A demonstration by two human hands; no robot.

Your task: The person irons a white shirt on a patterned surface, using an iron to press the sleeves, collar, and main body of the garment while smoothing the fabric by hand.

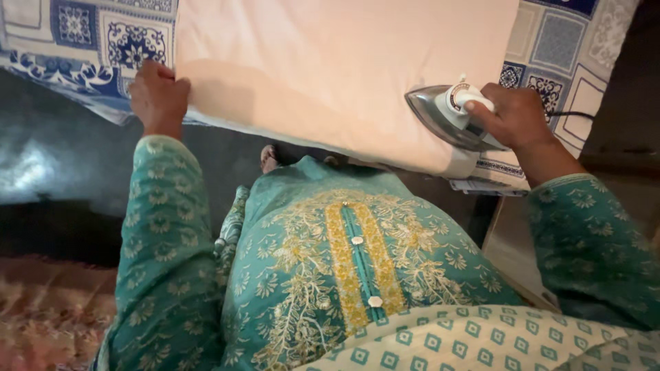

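Observation:
A pale cream cloth (pixel 330 62) lies spread over a surface covered with a blue and white patterned sheet (pixel 103 41). My left hand (pixel 158 96) presses down on the cloth's near left corner, gripping its edge. My right hand (pixel 515 117) is closed around the white handle of a silver and white clothes iron (pixel 447 113). The iron rests on the cloth's near right edge with its tip pointing left. Both my arms wear teal patterned sleeves.
A dark cord (pixel 574 115) runs right from the iron. Below the surface's edge lie a dark floor (pixel 69 178), a reddish rug (pixel 41 309) at lower left and my foot (pixel 269 158). A pale board (pixel 509 240) stands at the right.

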